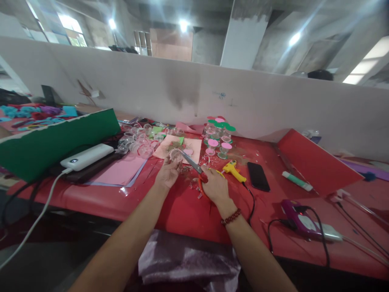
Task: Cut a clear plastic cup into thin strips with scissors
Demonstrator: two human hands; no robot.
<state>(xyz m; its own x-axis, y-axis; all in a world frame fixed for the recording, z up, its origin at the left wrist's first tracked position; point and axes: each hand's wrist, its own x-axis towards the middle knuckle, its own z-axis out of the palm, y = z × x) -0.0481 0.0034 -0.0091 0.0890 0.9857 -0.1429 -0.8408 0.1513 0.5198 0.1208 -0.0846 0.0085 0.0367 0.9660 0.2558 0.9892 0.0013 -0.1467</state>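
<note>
My left hand [169, 172] is closed around a small clear plastic cup [175, 154], holding it up over the table. In my right hand [215, 184] is a pair of scissors [194, 164] with orange-red handles; the blade tips reach the cup's rim. Whether the blades touch the plastic I cannot tell. Under the cup lies a pale peach sheet [194, 145] bearing a green scrap and a pink disc. Clear trimmings [196, 184] are scattered between my hands. A yellow glue gun [234, 170] rests just right of my right hand.
Several clear cups [142, 142] are heaped at the left. Stacked cups with pink and green discs [219, 129] stand behind. A phone [258, 177], glue stick [297, 181] and purple power strip [304, 221] lie right. A power bank [87, 156] and coloured paper [117, 172] lie left.
</note>
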